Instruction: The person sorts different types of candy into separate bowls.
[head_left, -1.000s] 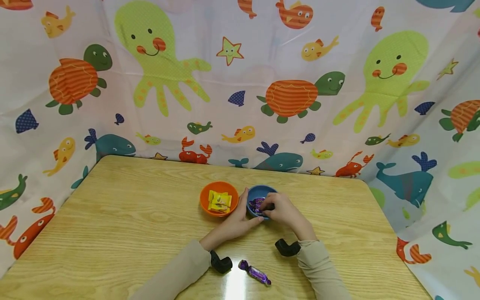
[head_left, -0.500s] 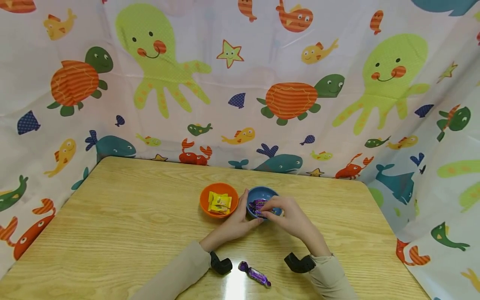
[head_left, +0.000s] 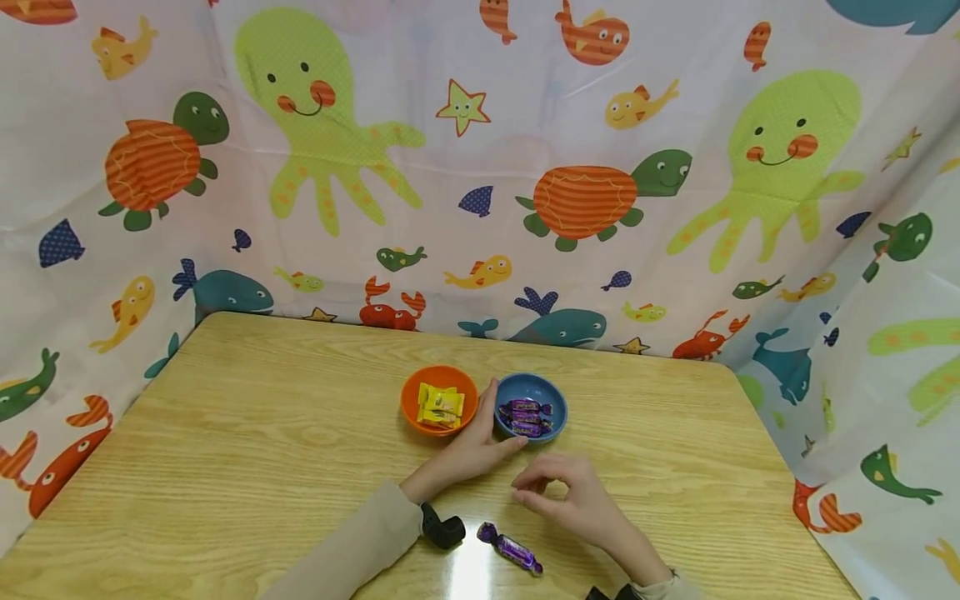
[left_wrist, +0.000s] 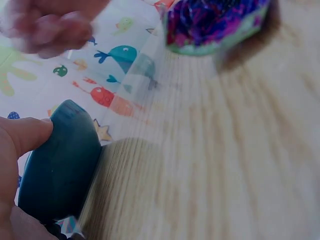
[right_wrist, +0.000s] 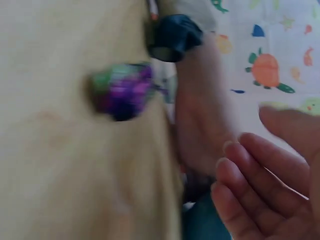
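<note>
A blue bowl (head_left: 553, 392) with several purple-wrapped candies (head_left: 527, 419) inside stands on the table. My left hand (head_left: 471, 447) holds this bowl, fingers along its left side and thumb along its near side; the thumb is also seen against the bowl's wall in the left wrist view. One more purple-wrapped candy (head_left: 513, 550) lies on the table near the front, its ends twisted. My right hand (head_left: 564, 498) hovers between the bowl and that candy, fingers loosely bent, nothing held. In the right wrist view the lone candy (right_wrist: 127, 92) is blurred, apart from the fingers (right_wrist: 250, 175).
An orange bowl (head_left: 408, 408) with several yellow packets (head_left: 441, 404) stands to the left of the blue bowl. The wooden table (head_left: 262, 417) ends at a curtain (head_left: 480, 150) printed with sea animals. Black wrist cameras (head_left: 442, 529) sit at both cuffs.
My right hand has come out of the blue bowl and moved back toward the near edge, leaving the candies there in view. The left hand has stayed at the bowl.
</note>
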